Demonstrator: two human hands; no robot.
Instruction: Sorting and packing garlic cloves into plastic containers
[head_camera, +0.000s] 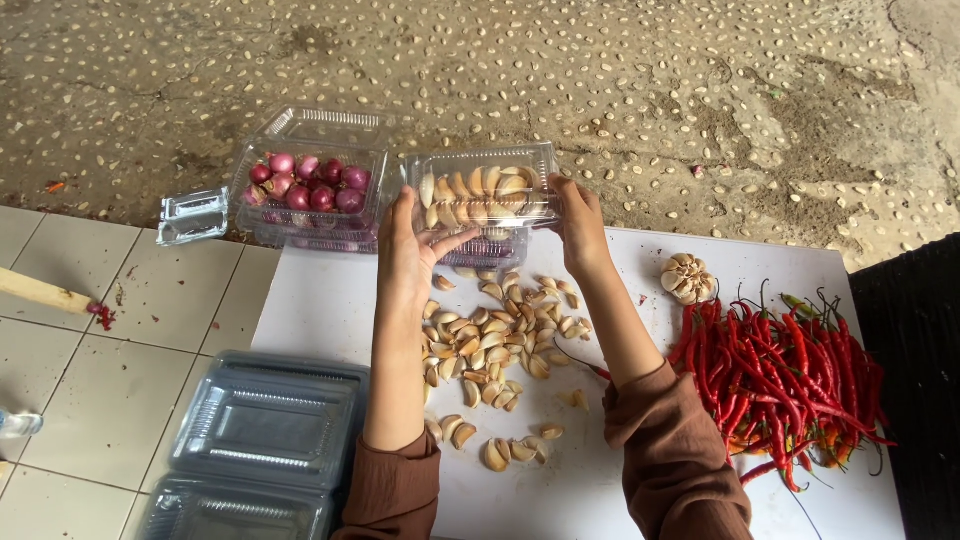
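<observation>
Both hands are raised over the far edge of the white board (330, 300), holding a clear plastic box of garlic cloves (485, 190) between them; the left hand (408, 252) clasps the box's left end, fingers up along its side and thumb stretched out under its base; the right hand (578, 222) clamps the right end, fingers curled round the corner (the fingertips are hidden behind the plastic). The box sits closed above another clear container (495, 247) on the board; loose garlic cloves (495, 340) lie scattered just below it, between the forearms. A clear box of red shallots (312, 185), lid open, stands just left; a garlic bulb (687, 278) and a heap of red chillies (780, 375) lie to the right; stacked empty clear boxes (265, 420) rest near the left elbow.
</observation>
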